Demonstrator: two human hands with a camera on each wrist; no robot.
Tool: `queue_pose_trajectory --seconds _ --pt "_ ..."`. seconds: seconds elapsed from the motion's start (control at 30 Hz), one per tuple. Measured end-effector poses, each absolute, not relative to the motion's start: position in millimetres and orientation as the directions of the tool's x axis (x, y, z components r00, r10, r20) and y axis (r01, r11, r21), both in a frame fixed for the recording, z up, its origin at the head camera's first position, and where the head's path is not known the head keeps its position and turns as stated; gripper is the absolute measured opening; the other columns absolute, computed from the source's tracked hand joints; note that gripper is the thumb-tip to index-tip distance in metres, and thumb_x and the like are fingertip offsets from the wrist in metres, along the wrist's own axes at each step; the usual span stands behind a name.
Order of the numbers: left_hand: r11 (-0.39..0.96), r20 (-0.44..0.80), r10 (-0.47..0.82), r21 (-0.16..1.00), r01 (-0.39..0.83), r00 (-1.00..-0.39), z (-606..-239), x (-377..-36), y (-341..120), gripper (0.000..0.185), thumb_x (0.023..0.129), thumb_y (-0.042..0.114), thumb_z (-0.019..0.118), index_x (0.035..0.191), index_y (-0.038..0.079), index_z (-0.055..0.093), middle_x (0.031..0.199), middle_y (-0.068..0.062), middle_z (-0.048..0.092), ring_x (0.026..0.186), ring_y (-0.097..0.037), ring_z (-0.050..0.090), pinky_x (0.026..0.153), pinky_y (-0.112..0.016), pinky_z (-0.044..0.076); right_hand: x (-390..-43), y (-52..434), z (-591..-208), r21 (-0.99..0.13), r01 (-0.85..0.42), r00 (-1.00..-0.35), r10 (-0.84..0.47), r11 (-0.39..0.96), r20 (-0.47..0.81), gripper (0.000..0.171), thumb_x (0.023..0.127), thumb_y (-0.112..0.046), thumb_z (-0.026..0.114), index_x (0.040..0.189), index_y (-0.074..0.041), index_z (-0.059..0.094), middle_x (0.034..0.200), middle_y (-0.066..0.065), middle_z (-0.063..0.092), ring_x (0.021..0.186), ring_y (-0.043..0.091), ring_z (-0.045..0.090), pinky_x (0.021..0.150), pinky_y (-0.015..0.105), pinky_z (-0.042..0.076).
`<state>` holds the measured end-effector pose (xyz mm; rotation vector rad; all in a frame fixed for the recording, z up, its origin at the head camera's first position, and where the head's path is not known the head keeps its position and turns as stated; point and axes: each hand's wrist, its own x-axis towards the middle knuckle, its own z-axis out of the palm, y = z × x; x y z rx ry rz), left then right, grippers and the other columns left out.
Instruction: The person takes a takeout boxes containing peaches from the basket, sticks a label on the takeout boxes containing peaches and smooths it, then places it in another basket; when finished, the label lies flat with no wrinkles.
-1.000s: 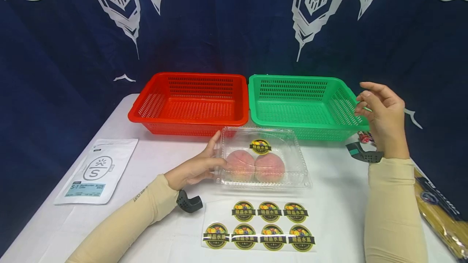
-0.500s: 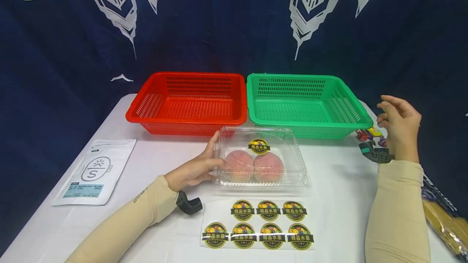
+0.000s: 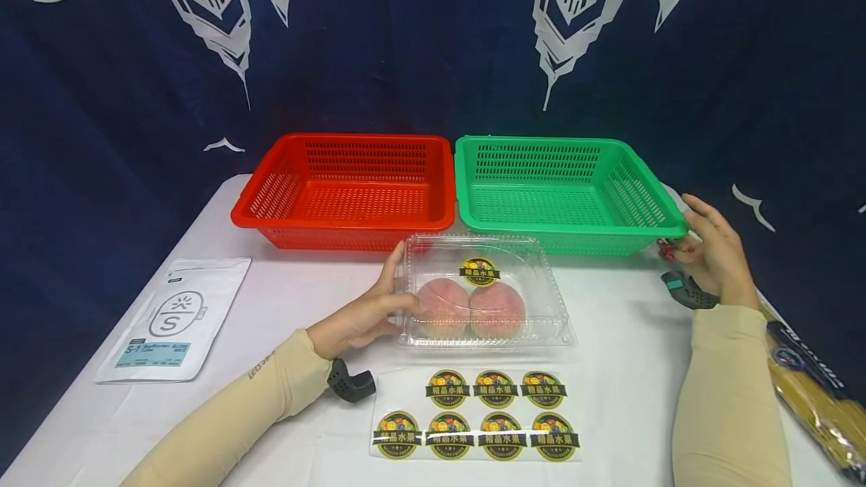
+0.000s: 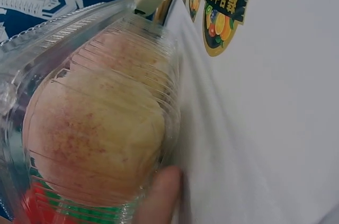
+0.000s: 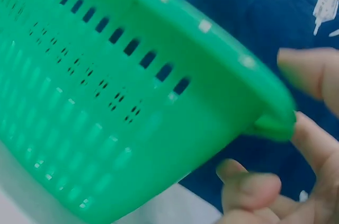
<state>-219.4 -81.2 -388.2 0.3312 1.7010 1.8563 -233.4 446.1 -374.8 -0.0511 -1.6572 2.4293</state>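
Clear box point(image 3: 537, 273) sits mid-frame, gripped at its left side by the left hand point(image 3: 368, 310), apparently to steady it; right hand point(image 3: 719, 258), loosely curled, nothing visibly held, is at green basket's point(image 3: 575, 230) corner, centre right, contact uncertain.

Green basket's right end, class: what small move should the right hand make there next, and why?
I'd judge the right hand should probably pinch the green basket at its right end: it is right there, gripping nothing, while the left hand holds the clear fruit box.
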Motion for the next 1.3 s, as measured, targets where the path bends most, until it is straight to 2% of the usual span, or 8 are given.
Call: queue_pose_trajectory --seconds 0.13,0.23,0.4,0.7,0.97,1.2,1.27,1.3 --pt "-0.009 -0.207 0.58 0.965 -0.26 -0.788 -388.0 -217.6 -79.9 0.124 0.08 0.011 0.06 0.169 0.036 -0.023 0.171 -0.031 -0.025 0.153 -0.065 0.019 0.11 -0.091 0.016 -238.0 448.3 -388.5 -0.893 -0.144 -0.988 0.011 -0.427 0.155 0.039 0.115 -0.006 0.043 0.144 -0.026 0.061 0.104 0.002 0.064 0.065 0.013 0.049 0.057 0.028 0.02" --pt "-0.009 -0.21 0.585 0.964 -0.265 -0.783 -387.6 -216.9 -79.4 0.124 0.081 0.011 0.061 0.169 0.037 -0.022 0.171 -0.032 -0.025 0.152 -0.066 0.021 0.11 -0.091 0.017 -241.0 446.7 -394.8 -0.864 -0.158 -0.98 -0.029 -0.479 0.196 0.042 0.114 -0.002 0.04 0.146 -0.022 0.059 0.105 0.004 0.063 0.067 0.013 0.052 0.059 0.028 0.019" --pt "-0.01 -0.212 0.592 0.963 -0.27 -0.777 -386.0 -215.8 -79.1 0.124 0.081 0.01 0.062 0.169 0.039 -0.02 0.171 -0.033 -0.023 0.153 -0.064 0.019 0.109 -0.091 0.018 -242.3 444.0 -397.8 -0.839 -0.179 -0.977 -0.008 -0.513 0.214 0.041 0.113 0.002 0.042 0.144 -0.019 0.061 0.106 0.005 0.062 0.067 0.012 0.059 0.058 0.027 0.02" --pt "0.006 -0.199 0.617 0.969 -0.248 -0.761 -384.4 -212.5 -78.5 0.121 0.082 0.011 0.061 0.17 0.036 -0.019 0.168 -0.04 -0.01 0.151 -0.065 0.023 0.11 -0.09 0.022 -241.0 441.1 -397.2 -0.846 -0.18 -0.98 0.016 -0.502 0.199 0.041 0.113 0.001 0.043 0.143 -0.02 0.061 0.101 0.005 0.064 0.065 0.014 0.059 0.058 0.028 0.02" --pt "0.018 -0.198 0.602 0.972 -0.235 -0.774 -382.7 -208.3 -76.5 0.119 0.083 0.015 0.061 0.171 0.036 -0.016 0.159 -0.039 0.02 0.137 -0.05 0.045 0.111 -0.082 0.034 -241.3 441.4 -400.6 -0.835 -0.188 -0.978 0.017 -0.517 0.21 0.039 0.114 0.0 0.043 0.143 -0.019 0.061 0.095 0.004 0.064 0.065 0.014 0.059 0.059 0.029 0.019" --pt "-0.016 -0.18 0.595 0.972 -0.236 -0.783 -369.4 -201.3 -75.7 0.118 0.083 0.014 0.058 0.171 0.038 -0.015 0.167 -0.035 0.006 0.142 -0.052 0.037 0.113 -0.085 0.028 -242.6 437.8 -401.4 -0.839 -0.207 -0.975 0.04 -0.504 0.217 0.039 0.114 0.0 0.042 0.143 -0.019 0.059 0.096 0.003 0.064 0.065 0.014 0.057 0.059 0.029 0.019" --pt "-0.023 -0.18 0.592 0.971 -0.239 -0.785 -363.7 -199.4 -75.7 0.118 0.083 0.014 0.058 0.171 0.038 -0.015 0.167 -0.033 0.008 0.141 -0.049 0.039 0.114 -0.082 0.029 -243.3 437.0 -401.3 -0.842 -0.211 -0.975 0.043 -0.497 0.219 0.039 0.114 0.0 0.042 0.144 -0.019 0.057 0.098 0.003 0.064 0.065 0.014 0.057 0.059 0.03 0.019" --pt "-0.023 -0.179 0.592 0.971 -0.238 -0.786 -360.6 -198.5 -75.8 0.118 0.083 0.014 0.059 0.171 0.038 -0.015 0.165 -0.033 0.013 0.138 -0.047 0.042 0.115 -0.079 0.032 -243.5 436.8 -401.2 -0.844 -0.214 -0.974 0.045 -0.491 0.221 0.039 0.114 0.0 0.042 0.145 -0.019 0.057 0.099 0.003 0.064 0.065 0.014 0.056 0.059 0.03 0.019"
